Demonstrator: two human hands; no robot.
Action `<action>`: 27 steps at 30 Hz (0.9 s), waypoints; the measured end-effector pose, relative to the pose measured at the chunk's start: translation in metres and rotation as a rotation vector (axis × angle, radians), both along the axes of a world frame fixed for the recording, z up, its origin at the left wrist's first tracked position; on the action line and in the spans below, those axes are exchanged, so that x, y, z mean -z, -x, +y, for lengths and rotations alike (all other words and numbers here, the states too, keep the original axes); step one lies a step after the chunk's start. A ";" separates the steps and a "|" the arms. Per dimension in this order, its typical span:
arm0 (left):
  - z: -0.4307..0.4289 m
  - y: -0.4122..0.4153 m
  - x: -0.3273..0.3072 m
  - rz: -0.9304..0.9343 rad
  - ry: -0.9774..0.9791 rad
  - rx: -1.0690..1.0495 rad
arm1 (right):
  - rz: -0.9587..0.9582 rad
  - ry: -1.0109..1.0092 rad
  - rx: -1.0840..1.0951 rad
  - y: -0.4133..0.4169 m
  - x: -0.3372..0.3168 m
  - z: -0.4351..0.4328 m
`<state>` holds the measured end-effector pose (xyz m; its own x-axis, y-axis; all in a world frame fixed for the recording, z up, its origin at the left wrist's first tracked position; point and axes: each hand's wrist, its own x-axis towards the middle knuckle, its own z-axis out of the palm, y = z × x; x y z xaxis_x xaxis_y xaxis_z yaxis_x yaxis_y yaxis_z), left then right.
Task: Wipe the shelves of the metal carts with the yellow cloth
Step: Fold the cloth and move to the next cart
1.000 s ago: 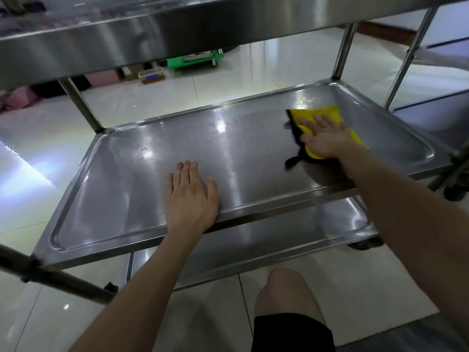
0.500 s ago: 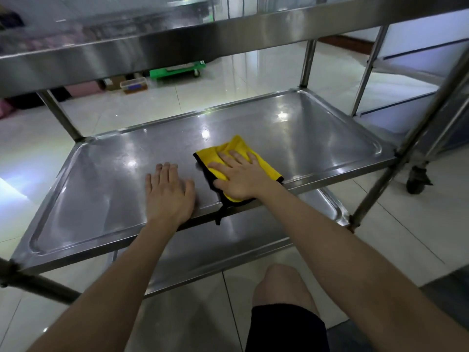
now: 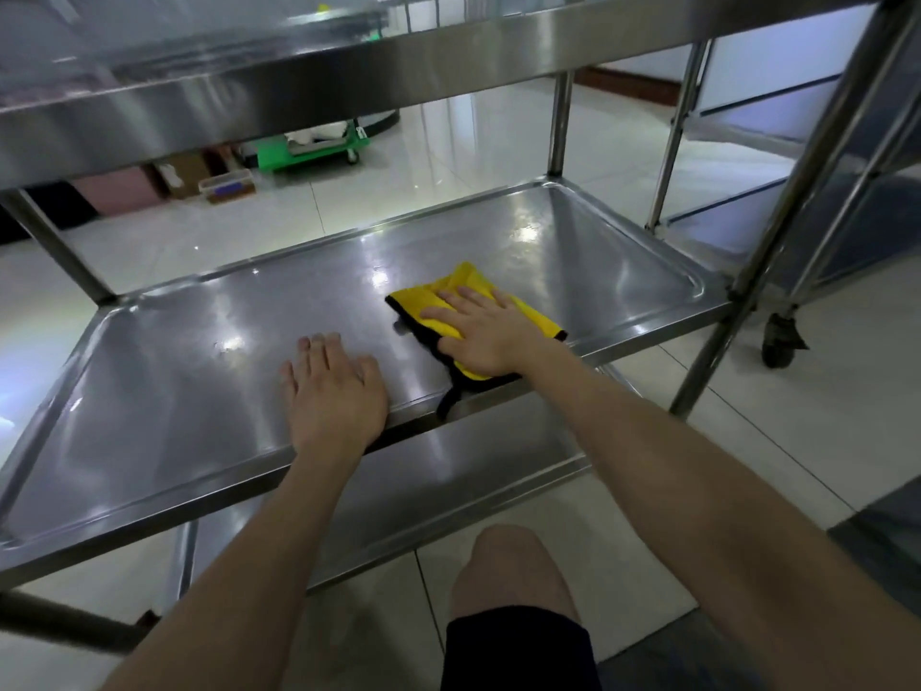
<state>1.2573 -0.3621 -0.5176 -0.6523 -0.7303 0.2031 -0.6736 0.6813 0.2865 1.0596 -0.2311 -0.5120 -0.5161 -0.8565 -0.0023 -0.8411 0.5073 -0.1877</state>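
The metal cart's middle shelf (image 3: 174, 391) spans the view, shiny and wet-looking. A yellow cloth (image 3: 468, 286) with a black underside lies near the shelf's front edge, right of centre, one black corner hanging over the lip. My right hand (image 3: 478, 331) presses flat on the cloth with straight fingers. My left hand (image 3: 334, 391) rests flat on the bare shelf just left of the cloth, palm down at the front edge.
The top shelf (image 3: 349, 87) overhangs close above. A lower shelf (image 3: 473, 471) shows below. A second metal cart (image 3: 817, 202) stands to the right with a caster wheel (image 3: 780, 341). A green dolly (image 3: 314, 147) and boxes sit on the tiled floor behind.
My right hand slid the cloth from the shelf's far right toward the front centre, then slightly back to the right. My left hand has stayed flat on the shelf.
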 end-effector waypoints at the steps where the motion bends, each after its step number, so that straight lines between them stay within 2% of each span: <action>1: -0.001 0.000 0.000 -0.023 -0.003 0.016 | 0.002 -0.013 0.061 0.025 -0.002 0.021; 6: 0.000 -0.004 0.003 -0.120 0.061 0.041 | -0.035 -0.087 0.556 0.149 -0.006 0.146; 9: 0.008 0.000 0.001 -0.057 0.041 0.055 | -0.021 -0.104 0.662 0.166 -0.001 0.143; 11: 0.008 0.001 0.000 -0.036 0.025 0.062 | -0.031 -0.107 0.645 0.154 -0.003 0.105; 13: 0.006 -0.001 0.001 -0.040 0.034 0.069 | -0.024 -0.112 0.538 0.133 -0.009 0.048; 16: 0.004 -0.005 0.001 -0.128 0.067 0.073 | 0.001 -0.130 0.235 0.070 -0.014 -0.050; 18: 0.003 -0.008 0.000 -0.084 0.046 0.058 | 0.014 -0.136 0.012 0.033 -0.014 -0.096; 20: 0.001 -0.008 -0.002 -0.047 0.017 0.040 | 0.014 -0.120 -0.097 0.027 -0.013 -0.111; 23: -0.005 -0.008 0.003 -0.126 0.077 0.051 | -0.007 -0.080 -0.083 0.056 -0.017 -0.101; 27: -0.001 -0.008 0.001 -0.036 0.034 0.023 | 0.039 -0.034 0.186 0.132 -0.021 -0.046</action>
<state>1.2656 -0.3627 -0.5188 -0.6760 -0.7082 0.2038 -0.6673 0.7056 0.2386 0.9273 -0.2776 -0.4915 -0.6656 -0.7463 -0.0065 -0.7387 0.6601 -0.1366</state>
